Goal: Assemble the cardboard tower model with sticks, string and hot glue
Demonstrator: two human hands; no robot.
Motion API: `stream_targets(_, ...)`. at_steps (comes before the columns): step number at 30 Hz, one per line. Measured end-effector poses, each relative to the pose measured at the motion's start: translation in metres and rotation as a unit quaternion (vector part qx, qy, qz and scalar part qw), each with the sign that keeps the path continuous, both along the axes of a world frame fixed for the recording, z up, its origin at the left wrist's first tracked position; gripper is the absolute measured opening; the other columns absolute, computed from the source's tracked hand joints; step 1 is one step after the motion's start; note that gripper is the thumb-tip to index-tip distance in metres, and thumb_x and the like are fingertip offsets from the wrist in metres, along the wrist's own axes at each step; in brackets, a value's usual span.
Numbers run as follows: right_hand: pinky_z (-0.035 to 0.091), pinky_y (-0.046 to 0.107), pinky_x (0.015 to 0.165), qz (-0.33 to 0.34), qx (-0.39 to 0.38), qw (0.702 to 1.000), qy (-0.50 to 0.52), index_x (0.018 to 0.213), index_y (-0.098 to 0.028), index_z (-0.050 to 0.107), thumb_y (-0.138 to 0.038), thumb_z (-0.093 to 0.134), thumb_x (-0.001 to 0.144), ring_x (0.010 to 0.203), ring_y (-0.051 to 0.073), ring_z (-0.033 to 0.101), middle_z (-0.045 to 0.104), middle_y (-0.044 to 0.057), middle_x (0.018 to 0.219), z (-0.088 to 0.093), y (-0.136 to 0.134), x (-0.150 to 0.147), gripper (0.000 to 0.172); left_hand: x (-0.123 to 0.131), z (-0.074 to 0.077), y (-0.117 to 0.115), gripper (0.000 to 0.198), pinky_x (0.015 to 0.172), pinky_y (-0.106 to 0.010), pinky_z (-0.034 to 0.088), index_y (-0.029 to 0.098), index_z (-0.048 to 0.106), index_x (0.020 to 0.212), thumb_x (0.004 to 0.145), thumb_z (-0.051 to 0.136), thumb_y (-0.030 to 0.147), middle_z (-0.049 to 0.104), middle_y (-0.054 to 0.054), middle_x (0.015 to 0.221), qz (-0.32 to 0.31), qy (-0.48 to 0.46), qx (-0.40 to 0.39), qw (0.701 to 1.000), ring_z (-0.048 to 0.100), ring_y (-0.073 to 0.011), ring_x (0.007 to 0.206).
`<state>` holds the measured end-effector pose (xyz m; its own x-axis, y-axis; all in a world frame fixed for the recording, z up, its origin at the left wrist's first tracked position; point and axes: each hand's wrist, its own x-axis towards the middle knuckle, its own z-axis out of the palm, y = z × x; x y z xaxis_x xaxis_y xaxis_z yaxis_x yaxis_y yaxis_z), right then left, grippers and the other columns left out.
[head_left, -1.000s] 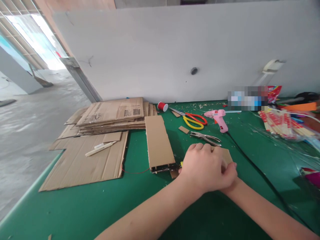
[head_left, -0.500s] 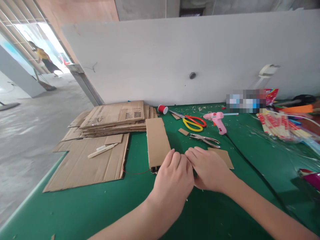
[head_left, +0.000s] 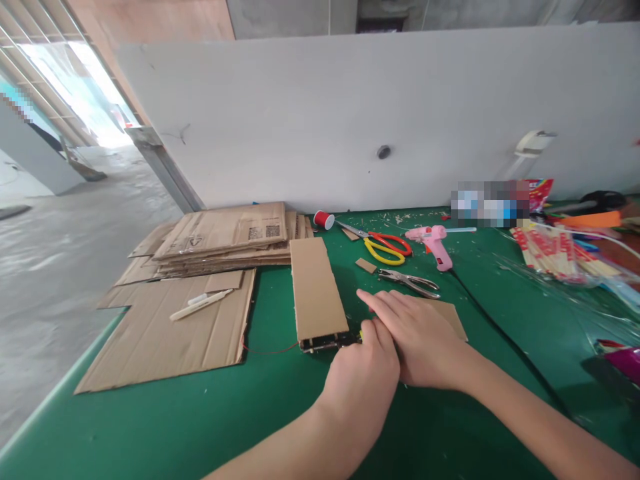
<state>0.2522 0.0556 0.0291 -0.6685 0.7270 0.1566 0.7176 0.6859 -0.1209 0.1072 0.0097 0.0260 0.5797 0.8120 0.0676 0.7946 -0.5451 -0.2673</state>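
Observation:
A long, narrow cardboard box (head_left: 318, 287) lies on the green table. Its near end is open and dark inside, and a thin red thread runs out from there to the left. Just right of that end, my left hand (head_left: 367, 370) is closed in a fist. A small dark and yellow bit shows by its knuckles, too covered to name. My right hand (head_left: 417, 333) presses against the left one, index finger pointing out and the other fingers curled; what they hold is hidden. Behind it lies a flat cardboard piece (head_left: 453, 319), partly covered.
Stacked cardboard (head_left: 220, 233) and a flat sheet with pens (head_left: 203, 305) lie left. Beyond my hands are a red thread spool (head_left: 324, 220), scissors (head_left: 385, 248), a metal hole punch (head_left: 409, 281) and a pink glue gun (head_left: 436, 247) with its cord. Wooden sticks (head_left: 547, 253) lie right.
My left hand has moved right and slightly down, away from the box, uncovering its open end. The right index finger has straightened. The person in the background is largely out of sight.

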Motion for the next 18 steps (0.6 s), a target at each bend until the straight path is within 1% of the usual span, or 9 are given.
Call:
stream_targets(4, 0.047, 0.05, 0.097, 0.04, -0.05, 0.995, 0.072, 0.146, -0.015, 0.038, -0.019, 0.057, 0.07, 0.117, 0.031, 0.054, 0.059, 0.015, 0.13, 0.006, -0.001, 0.008, 0.079, -0.002, -0.004, 0.003, 0.034, 0.039, -0.019, 0.053, 0.002, 0.059, 0.122, 0.09, 0.049, 0.008, 0.061, -0.009, 0.09, 0.026, -0.032, -0.002, 0.999, 0.065, -0.0131, 0.056)
stream_targets(7, 0.049, 0.041, 0.09, 0.024, -0.112, 0.971, 0.211, 0.137, -0.024, 0.046, -0.01, 0.051, 0.071, 0.113, 0.024, 0.056, 0.061, 0.009, 0.123, 0.008, 0.004, 0.016, 0.067, -0.002, -0.004, 0.003, 0.03, 0.036, -0.023, 0.054, 0.005, 0.06, 0.118, 0.091, 0.048, 0.009, 0.059, -0.006, 0.089, 0.032, -0.04, -0.006, 0.999, 0.064, -0.0132, 0.048)
stream_targets(8, 0.05, 0.037, 0.082, 0.003, -0.129, 0.952, 0.276, 0.126, -0.025, 0.053, -0.01, 0.051, 0.072, 0.104, 0.021, 0.059, 0.063, 0.006, 0.112, 0.012, 0.006, 0.018, 0.056, -0.002, -0.003, 0.003, 0.029, 0.035, -0.023, 0.053, 0.006, 0.06, 0.116, 0.091, 0.047, 0.009, 0.058, -0.005, 0.087, 0.035, -0.041, -0.007, 0.999, 0.063, -0.0132, 0.046)
stream_targets(10, 0.045, 0.03, 0.062, -0.031, -0.135, 0.899, 0.415, 0.091, -0.024, 0.058, -0.013, 0.053, 0.08, 0.075, 0.016, 0.055, 0.057, 0.0, 0.08, 0.028, 0.008, 0.02, 0.016, -0.003, -0.001, 0.004, 0.03, 0.035, -0.022, 0.053, 0.007, 0.06, 0.116, 0.09, 0.046, 0.006, 0.057, -0.003, 0.084, 0.041, -0.038, -0.007, 0.998, 0.064, -0.0132, 0.044)
stream_targets(11, 0.038, 0.028, 0.053, -0.038, -0.125, 0.868, 0.48, 0.073, -0.023, 0.05, -0.018, 0.055, 0.085, 0.06, 0.013, 0.045, 0.046, -0.003, 0.066, 0.041, 0.008, 0.02, 0.014, -0.003, 0.0, 0.004, 0.031, 0.035, -0.022, 0.053, 0.008, 0.059, 0.117, 0.089, 0.046, 0.004, 0.057, -0.003, 0.084, 0.044, -0.036, -0.006, 0.998, 0.064, -0.0134, 0.045)
stream_targets(13, 0.024, 0.029, 0.045, -0.012, -0.094, 0.798, 0.595, 0.056, -0.022, 0.031, -0.025, 0.056, 0.089, 0.048, 0.01, 0.022, 0.023, -0.006, 0.054, 0.076, 0.005, 0.019, 0.042, -0.003, 0.001, 0.004, 0.034, 0.036, -0.022, 0.054, 0.008, 0.058, 0.119, 0.088, 0.046, 0.002, 0.057, -0.002, 0.084, 0.048, -0.034, -0.004, 0.998, 0.065, -0.014, 0.045)
stream_targets(15, 0.018, 0.03, 0.044, 0.012, -0.061, 0.738, 0.672, 0.056, -0.02, 0.018, -0.026, 0.055, 0.092, 0.046, 0.009, 0.01, 0.01, -0.006, 0.054, 0.112, -0.001, 0.015, 0.052, -0.004, 0.002, 0.004, 0.035, 0.038, -0.023, 0.054, 0.008, 0.058, 0.119, 0.086, 0.047, 0.001, 0.057, -0.003, 0.084, 0.049, -0.032, -0.004, 0.998, 0.066, -0.0147, 0.046)
stream_targets(17, 0.016, 0.03, 0.041, 0.001, -0.051, 0.74, 0.671, 0.06, -0.021, 0.012, -0.034, 0.051, 0.097, 0.044, 0.009, 0.006, 0.003, -0.006, 0.056, 0.132, -0.004, 0.007, 0.055, -0.005, 0.001, 0.004, 0.036, 0.038, -0.023, 0.055, 0.008, 0.058, 0.119, 0.085, 0.047, 0.0, 0.058, -0.003, 0.084, 0.047, -0.031, -0.001, 0.998, 0.066, -0.0151, 0.046)
stream_targets(18, 0.016, 0.03, 0.039, -0.001, -0.045, 0.753, 0.657, 0.061, -0.022, 0.011, -0.04, 0.049, 0.098, 0.043, 0.009, 0.006, 0.002, -0.006, 0.057, 0.132, -0.003, 0.001, 0.056, -0.005, 0.001, 0.004, 0.037, 0.038, -0.024, 0.055, 0.008, 0.057, 0.119, 0.085, 0.047, -0.001, 0.058, -0.003, 0.085, 0.046, -0.033, 0.001, 0.998, 0.066, -0.0153, 0.046)
